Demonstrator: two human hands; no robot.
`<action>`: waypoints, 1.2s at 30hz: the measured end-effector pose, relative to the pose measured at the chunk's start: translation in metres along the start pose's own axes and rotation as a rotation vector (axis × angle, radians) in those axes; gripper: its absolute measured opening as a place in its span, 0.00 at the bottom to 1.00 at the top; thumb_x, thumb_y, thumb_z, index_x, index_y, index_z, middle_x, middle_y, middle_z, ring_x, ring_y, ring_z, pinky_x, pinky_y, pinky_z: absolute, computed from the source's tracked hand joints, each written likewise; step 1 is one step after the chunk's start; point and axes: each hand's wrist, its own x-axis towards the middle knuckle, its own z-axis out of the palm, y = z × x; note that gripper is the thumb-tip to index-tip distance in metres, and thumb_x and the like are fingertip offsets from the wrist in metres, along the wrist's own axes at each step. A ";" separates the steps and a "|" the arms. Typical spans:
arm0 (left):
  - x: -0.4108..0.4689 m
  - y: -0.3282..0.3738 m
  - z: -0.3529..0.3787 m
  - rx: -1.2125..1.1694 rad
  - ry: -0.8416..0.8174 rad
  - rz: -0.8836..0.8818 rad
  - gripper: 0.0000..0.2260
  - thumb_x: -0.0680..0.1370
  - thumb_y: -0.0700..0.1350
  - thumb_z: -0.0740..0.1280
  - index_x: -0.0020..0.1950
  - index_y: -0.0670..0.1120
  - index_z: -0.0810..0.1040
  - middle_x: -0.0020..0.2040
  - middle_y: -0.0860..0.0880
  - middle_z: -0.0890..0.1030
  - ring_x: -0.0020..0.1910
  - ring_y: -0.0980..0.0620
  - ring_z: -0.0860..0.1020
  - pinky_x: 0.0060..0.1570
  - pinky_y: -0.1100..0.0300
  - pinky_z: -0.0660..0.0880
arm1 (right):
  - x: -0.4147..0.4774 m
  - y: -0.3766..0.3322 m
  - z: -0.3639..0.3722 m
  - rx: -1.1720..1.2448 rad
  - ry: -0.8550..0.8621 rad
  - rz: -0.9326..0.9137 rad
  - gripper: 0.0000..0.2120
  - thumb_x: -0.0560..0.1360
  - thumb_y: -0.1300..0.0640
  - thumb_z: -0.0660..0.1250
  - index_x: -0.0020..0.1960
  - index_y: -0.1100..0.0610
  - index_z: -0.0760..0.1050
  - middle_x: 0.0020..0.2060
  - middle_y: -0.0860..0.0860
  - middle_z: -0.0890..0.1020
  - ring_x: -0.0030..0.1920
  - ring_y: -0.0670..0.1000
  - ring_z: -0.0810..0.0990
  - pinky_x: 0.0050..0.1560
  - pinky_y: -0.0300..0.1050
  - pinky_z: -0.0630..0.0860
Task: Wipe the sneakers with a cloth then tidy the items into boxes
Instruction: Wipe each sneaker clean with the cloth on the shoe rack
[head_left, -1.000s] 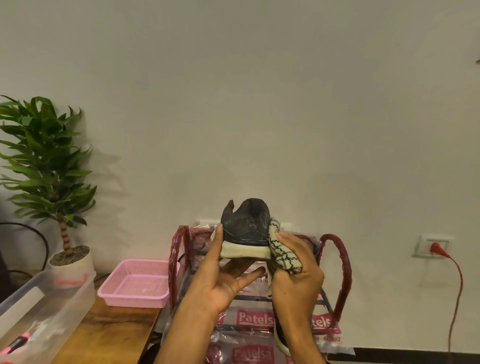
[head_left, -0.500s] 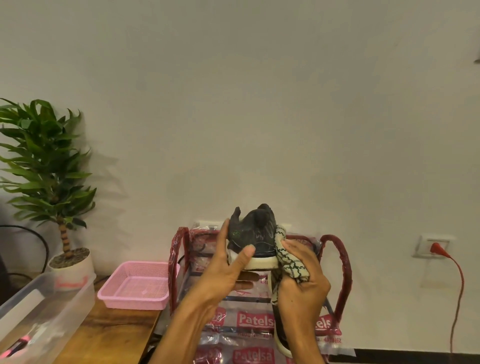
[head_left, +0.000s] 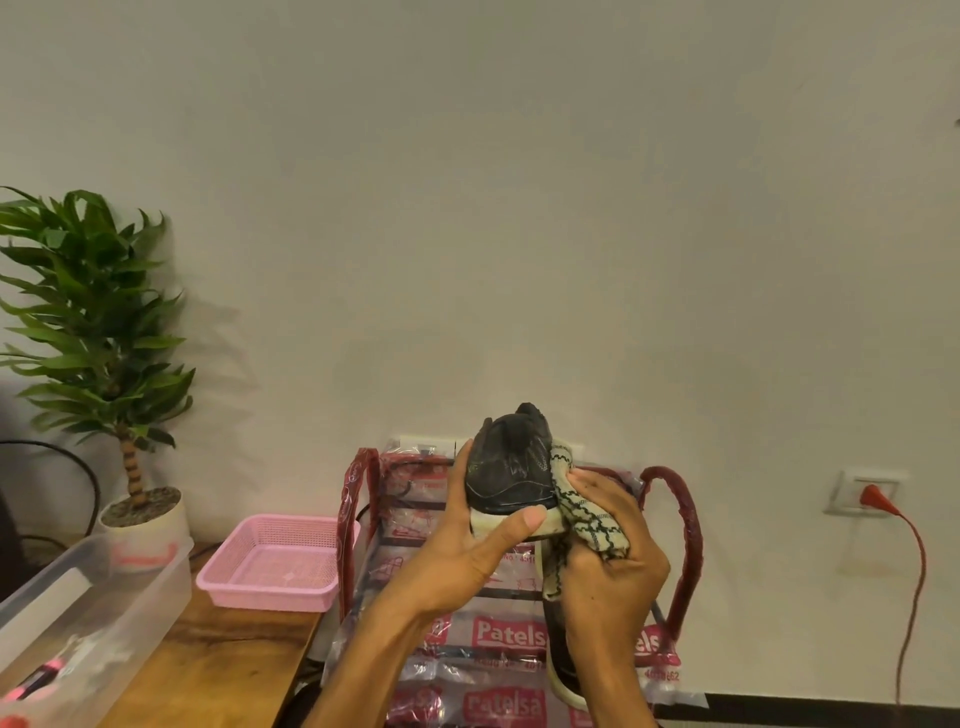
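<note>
At 6 o'clock of the view, low centre, black sneaker (head_left: 511, 467) is held up in the air in front of a plastic-wrapped shoe rack (head_left: 687, 525). Left hand (head_left: 462, 556) is clamped on it: thumb across the white midsole (head_left: 550, 527), fingers up the 9 o'clock side. Right hand (head_left: 618, 561) is curled round a bunched patterned cloth (head_left: 592, 525) pressed against the 3 o'clock side of the upper. Hands are close together, sneaker between them. Sneaker is seen end-on, so its long axis runs away from the camera toward 12 o'clock, sole down, roughly upright; can't tell for sure which end faces the camera. Handling guess: light, upper soft and gives under pressure, midsole firm, so take hold at the midsole and wipe against that support. Cloth is limp with a loose tail hanging toward 6 o'clock, which may snag. Second sneaker (head_left: 558, 657) lies on the rack below the right hand. Pink basket (head_left: 275, 566) and clear plastic box (head_left: 93, 597) sit on the table (head_left: 218, 670) at 8 o'clock.
</note>
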 end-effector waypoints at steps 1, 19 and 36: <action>-0.001 0.001 0.001 0.002 0.007 -0.006 0.39 0.68 0.60 0.69 0.68 0.72 0.44 0.62 0.67 0.67 0.63 0.61 0.70 0.59 0.66 0.73 | 0.000 -0.001 0.000 -0.004 0.005 0.000 0.34 0.65 0.84 0.63 0.51 0.46 0.79 0.50 0.49 0.83 0.54 0.45 0.81 0.52 0.32 0.77; -0.003 -0.005 -0.007 0.191 0.068 0.133 0.46 0.64 0.44 0.82 0.64 0.72 0.55 0.58 0.65 0.72 0.51 0.76 0.75 0.42 0.78 0.72 | 0.013 -0.011 -0.007 0.017 -0.086 0.033 0.33 0.64 0.85 0.60 0.49 0.49 0.80 0.48 0.43 0.83 0.52 0.46 0.82 0.48 0.37 0.80; 0.002 -0.001 -0.005 0.692 0.297 0.336 0.39 0.68 0.53 0.77 0.74 0.55 0.61 0.69 0.56 0.69 0.66 0.58 0.68 0.66 0.53 0.73 | 0.007 -0.015 -0.011 -0.408 -0.238 -0.322 0.33 0.58 0.84 0.67 0.57 0.58 0.79 0.55 0.50 0.79 0.59 0.47 0.76 0.60 0.39 0.76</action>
